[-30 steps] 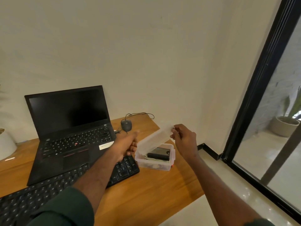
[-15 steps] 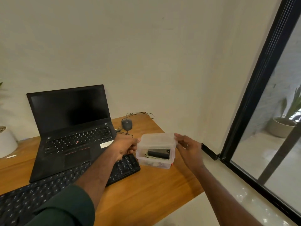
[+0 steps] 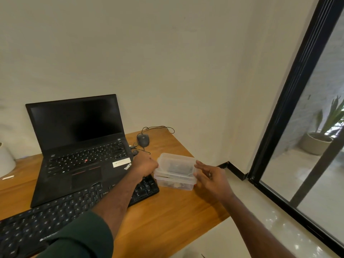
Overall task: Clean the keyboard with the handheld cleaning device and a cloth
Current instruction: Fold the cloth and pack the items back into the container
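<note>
A black external keyboard (image 3: 55,216) lies along the front of the wooden desk (image 3: 167,216), partly under my left forearm. At its right end stands a clear plastic box (image 3: 175,184) with a translucent lid (image 3: 176,164) resting on top, slightly askew. A dark device shows dimly through the lid, with pale items below it. My left hand (image 3: 145,164) grips the lid's left edge. My right hand (image 3: 212,177) holds the lid's right edge with its fingertips. No cloth is clearly visible.
An open black laptop (image 3: 78,127) sits behind the keyboard, with a wired mouse (image 3: 143,139) and its cable to the right. A white pot (image 3: 5,161) stands at far left. The desk ends just right of the box; a black-framed glass door (image 3: 279,127) is beyond.
The lid, held tilted up above the box a second ago, has come down flat onto the box. Both hands lowered with it and stay at its two ends.
</note>
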Action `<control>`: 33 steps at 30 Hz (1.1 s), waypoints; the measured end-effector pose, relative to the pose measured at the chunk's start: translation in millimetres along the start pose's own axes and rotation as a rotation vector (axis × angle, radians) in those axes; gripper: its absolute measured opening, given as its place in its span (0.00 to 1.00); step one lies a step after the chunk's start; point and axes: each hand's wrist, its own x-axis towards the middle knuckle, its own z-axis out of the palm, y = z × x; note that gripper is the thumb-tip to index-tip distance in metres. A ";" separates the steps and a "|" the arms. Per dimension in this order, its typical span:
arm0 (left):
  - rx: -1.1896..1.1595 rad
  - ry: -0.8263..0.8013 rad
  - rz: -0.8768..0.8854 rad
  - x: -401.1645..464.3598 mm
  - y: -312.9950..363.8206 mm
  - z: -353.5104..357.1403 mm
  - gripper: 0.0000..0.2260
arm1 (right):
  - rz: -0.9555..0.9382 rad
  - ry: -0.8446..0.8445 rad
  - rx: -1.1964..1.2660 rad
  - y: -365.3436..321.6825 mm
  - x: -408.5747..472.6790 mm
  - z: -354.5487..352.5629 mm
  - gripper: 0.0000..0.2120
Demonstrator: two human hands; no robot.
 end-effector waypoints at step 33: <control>-0.091 -0.294 -0.035 11.8 -5.5 -4.1 0.27 | 0.088 -0.223 -0.201 -24.4 18.7 -5.5 0.23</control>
